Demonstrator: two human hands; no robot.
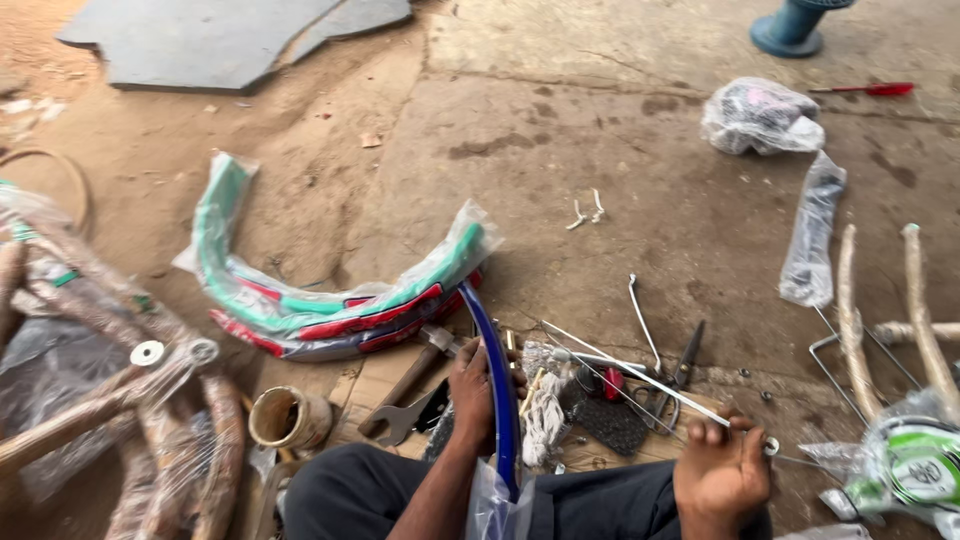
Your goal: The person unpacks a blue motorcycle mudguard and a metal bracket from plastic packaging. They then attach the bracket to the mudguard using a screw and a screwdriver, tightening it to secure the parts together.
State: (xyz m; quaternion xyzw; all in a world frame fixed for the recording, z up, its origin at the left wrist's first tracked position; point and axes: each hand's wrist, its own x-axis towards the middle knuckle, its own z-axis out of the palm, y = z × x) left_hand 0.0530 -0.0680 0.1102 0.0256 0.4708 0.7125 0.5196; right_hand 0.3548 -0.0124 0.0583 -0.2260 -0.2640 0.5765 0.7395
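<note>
Blue mudguard [492, 370] upright in left hand [478, 390], arching away

blue fender [497, 380]: lower end hidden in plastic at 6 o'clock | right hand [722, 478]: wrist cut by bottom edge, small part at fingertips unreadable | blue stand [792, 25]: top cropped at 1 o'clock
</note>
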